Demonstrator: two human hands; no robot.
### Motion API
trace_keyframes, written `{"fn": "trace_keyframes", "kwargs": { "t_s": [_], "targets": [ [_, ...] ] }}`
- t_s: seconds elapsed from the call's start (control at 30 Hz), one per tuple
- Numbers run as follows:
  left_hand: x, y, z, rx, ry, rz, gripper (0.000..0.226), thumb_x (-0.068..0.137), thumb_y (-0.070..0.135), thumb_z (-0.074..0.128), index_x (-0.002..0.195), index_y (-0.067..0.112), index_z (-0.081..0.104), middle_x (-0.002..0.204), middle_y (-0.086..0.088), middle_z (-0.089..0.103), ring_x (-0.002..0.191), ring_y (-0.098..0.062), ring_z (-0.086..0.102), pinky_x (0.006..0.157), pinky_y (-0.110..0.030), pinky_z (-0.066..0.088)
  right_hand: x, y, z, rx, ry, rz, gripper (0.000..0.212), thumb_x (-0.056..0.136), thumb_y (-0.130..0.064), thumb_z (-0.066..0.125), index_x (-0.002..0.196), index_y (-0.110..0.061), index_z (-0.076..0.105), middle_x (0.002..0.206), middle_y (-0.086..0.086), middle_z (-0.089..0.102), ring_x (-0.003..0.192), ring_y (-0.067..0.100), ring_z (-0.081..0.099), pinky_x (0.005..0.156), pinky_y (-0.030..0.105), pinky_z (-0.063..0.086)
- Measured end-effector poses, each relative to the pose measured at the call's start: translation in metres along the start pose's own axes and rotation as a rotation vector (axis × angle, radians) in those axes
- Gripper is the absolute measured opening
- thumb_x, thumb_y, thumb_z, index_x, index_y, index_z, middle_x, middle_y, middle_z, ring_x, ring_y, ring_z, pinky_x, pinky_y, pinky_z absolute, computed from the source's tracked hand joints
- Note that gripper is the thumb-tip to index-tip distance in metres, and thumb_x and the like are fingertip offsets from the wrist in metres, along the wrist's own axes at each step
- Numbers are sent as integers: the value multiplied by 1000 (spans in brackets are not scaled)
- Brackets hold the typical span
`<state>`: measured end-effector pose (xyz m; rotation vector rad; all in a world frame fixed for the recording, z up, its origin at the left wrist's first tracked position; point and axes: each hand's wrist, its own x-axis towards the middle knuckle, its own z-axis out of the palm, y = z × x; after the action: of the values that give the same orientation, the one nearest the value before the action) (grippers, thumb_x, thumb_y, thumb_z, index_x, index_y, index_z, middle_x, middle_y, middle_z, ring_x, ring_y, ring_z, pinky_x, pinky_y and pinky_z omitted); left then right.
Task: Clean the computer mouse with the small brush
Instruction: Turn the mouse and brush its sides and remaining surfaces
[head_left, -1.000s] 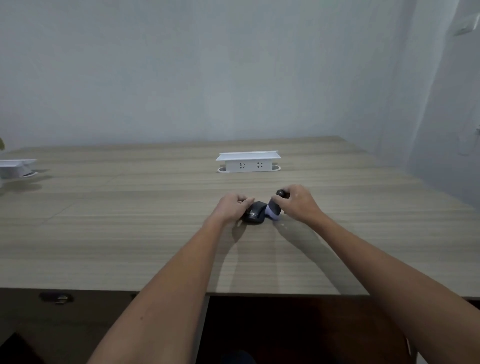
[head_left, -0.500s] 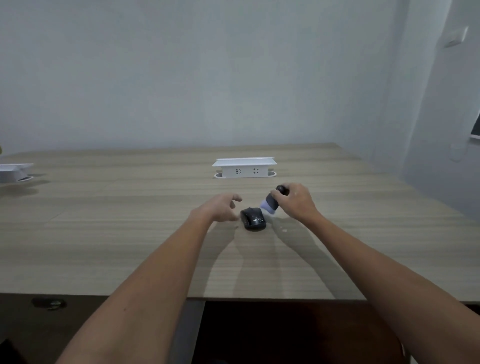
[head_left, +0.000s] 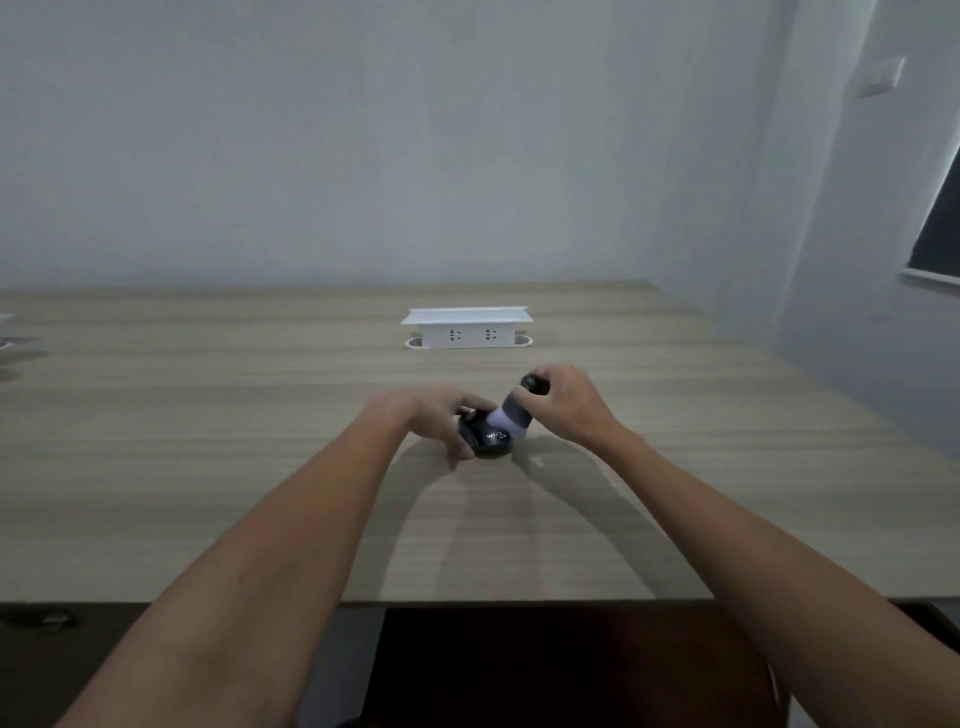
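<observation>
A black computer mouse (head_left: 487, 440) lies on the wooden table (head_left: 208, 467), a little beyond the middle. My left hand (head_left: 434, 415) grips its left side, fingers wrapped over the front and thumb at the near edge. My right hand (head_left: 569, 402) holds a small brush (head_left: 514, 413) with a dark handle and pale bristles. The brush is tilted down to the left, and its bristles rest on the top right of the mouse.
A white socket box (head_left: 466, 327) stands on the table behind the hands. Some pale objects (head_left: 10, 340) sit at the far left edge. The table's near edge (head_left: 519, 601) runs under my forearms, with a dark gap below. Walls close the right side.
Half a second ago my left hand was off the mouse and the brush was lifted beside it. Now the left hand grips the mouse again and the bristles are down on it.
</observation>
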<state>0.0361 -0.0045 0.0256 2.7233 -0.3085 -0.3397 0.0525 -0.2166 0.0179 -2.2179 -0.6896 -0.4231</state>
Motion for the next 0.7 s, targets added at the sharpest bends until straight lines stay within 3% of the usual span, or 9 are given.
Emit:
{"fn": "trace_keyframes", "kwargs": {
  "t_s": [0.1, 0.27, 0.37, 0.43, 0.53, 0.6, 0.7],
  "targets": [
    [-1, -1, 0, -12, 3, -7, 82, 74, 16, 84, 146, 28, 47, 145, 7, 54, 135, -11, 46, 112, -30, 37, 1, 4, -3, 15, 74, 27, 25, 74, -21, 62, 65, 2, 63, 56, 16, 59, 52, 14, 45, 54, 37, 42],
    [-2, -4, -1, -13, 7, -22, 78, 72, 19, 86, 141, 32, 52, 141, 6, 55, 129, -14, 52, 104, -30, 42, -8, 10, -5, 84, -63, 57, 34, 83, -25, 64, 69, 6, 59, 56, 6, 51, 53, 13, 45, 54, 29, 37],
    [-2, -4, -2, 25, 32, -24, 77, 73, 20, 86, 142, 29, 52, 140, 6, 55, 125, -17, 56, 106, -36, 45, -8, 20, -7, -17, 24, 89, 29, 81, -20, 63, 66, 5, 60, 57, 6, 51, 55, 15, 43, 55, 29, 36],
    [-4, -5, -3, 41, 46, -25, 75, 73, 23, 85, 141, 28, 53, 139, 7, 56, 121, -17, 58, 107, -40, 45, -7, 16, -11, 50, 45, 89, 29, 82, -22, 64, 68, 4, 61, 57, 5, 50, 54, 13, 43, 54, 29, 36],
    [-4, -8, -3, 44, 54, -17, 70, 75, 24, 85, 138, 27, 55, 138, 7, 58, 116, -18, 62, 104, -38, 47, -11, 8, -13, 232, -72, 90, 34, 85, -27, 65, 72, 3, 63, 60, 4, 54, 53, 12, 49, 53, 24, 42],
    [-6, -7, -2, 49, 60, -8, 70, 76, 25, 84, 139, 27, 55, 138, 7, 58, 115, -19, 62, 103, -36, 47, -12, 10, -11, 149, -105, 86, 33, 85, -24, 65, 70, 4, 62, 59, 5, 53, 53, 12, 48, 54, 25, 41],
    [-9, -6, -1, 53, 74, -4, 70, 77, 25, 84, 140, 25, 54, 137, 6, 58, 115, -20, 61, 104, -37, 47, -11, 17, -9, 8, -14, 106, 30, 81, -20, 65, 60, 0, 57, 53, 2, 47, 50, 10, 39, 53, 26, 36]
  ]
}}
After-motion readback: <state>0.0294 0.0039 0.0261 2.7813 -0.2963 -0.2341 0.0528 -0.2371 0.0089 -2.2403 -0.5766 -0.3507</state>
